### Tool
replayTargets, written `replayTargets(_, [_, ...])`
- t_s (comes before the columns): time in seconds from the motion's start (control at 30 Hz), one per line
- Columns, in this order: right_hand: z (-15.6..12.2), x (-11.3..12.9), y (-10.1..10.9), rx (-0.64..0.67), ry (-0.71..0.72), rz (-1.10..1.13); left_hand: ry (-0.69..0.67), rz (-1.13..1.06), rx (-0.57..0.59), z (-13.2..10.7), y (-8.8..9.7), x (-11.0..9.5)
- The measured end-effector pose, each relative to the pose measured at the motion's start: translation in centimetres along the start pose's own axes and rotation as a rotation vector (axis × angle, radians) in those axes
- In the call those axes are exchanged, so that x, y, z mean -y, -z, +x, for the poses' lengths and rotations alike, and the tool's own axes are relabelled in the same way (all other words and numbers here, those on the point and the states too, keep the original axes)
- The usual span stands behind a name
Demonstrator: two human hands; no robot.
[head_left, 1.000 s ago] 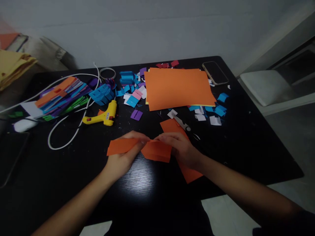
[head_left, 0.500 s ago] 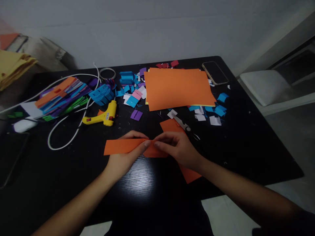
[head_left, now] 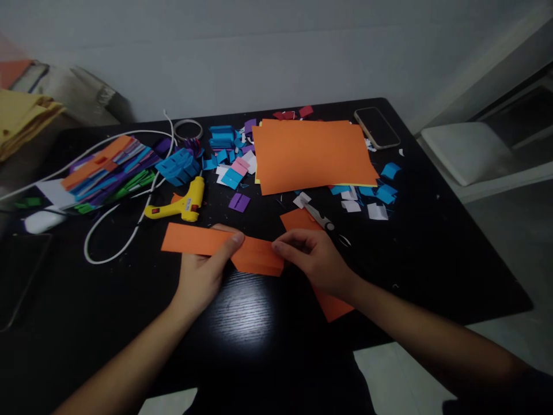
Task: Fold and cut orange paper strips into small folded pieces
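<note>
Between my hands is a folded orange paper strip (head_left: 257, 253), held a little above the black table. My left hand (head_left: 203, 274) pinches it near its middle, thumb on top and fingers behind, with the strip's long end sticking out to the left. At the strip's right end, my right hand (head_left: 317, 262) grips the edge between thumb and forefinger. Under my right hand lies another orange paper piece (head_left: 330, 302), partly hidden by the hand. A pair of scissors (head_left: 322, 219) rests across its upper end, their dark handles hard to make out.
Orange sheets (head_left: 315, 155) lie stacked at the back. A yellow glue gun (head_left: 188, 202), white cable (head_left: 86, 242) and bundled coloured strips (head_left: 112, 170) are to the left. Small paper pieces (head_left: 239, 202) are scattered about. A phone (head_left: 377, 128) lies at the back right.
My left hand has moved left along the strip, and the strip's left end has tilted upward. More of the strip's middle now shows between my hands. My right hand has barely moved.
</note>
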State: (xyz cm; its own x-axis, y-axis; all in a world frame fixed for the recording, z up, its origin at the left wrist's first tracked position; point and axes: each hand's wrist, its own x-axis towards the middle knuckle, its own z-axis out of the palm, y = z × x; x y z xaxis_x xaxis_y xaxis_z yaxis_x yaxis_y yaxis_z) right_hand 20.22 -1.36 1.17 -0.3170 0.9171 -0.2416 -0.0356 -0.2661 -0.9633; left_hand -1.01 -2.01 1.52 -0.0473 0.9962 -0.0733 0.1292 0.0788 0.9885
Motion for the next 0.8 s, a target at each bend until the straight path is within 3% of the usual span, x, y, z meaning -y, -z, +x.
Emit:
replayTargets(0.2, [-0.1, 0.0, -0.1, 0.053, -0.051, 0.042, 0.035, 0.04, -0.055, 0.2, 0.2, 0.0])
replayTargets(0.43, [0.0, -0.9, -0.4, 0.126, -0.046, 0.095, 0.071, 0.018, 0.269, -0.2, -0.6, -0.1])
replayTargets(0.57, [0.2, -1.1, -0.2, 0.105, -0.013, 0.109, 0.09, -0.066, 0.3, -0.2, -1.1, -0.3])
replayTargets(0.7, [0.3, -0.9, 0.1, 0.036, -0.013, 0.132, 0.147, -0.091, 0.404, -0.3, -1.2, -0.3])
replayTargets(0.8, [0.4, -0.8, 0.1, 0.015, -0.037, 0.146, 0.115, -0.023, 0.351, -0.2, -1.0, -0.3])
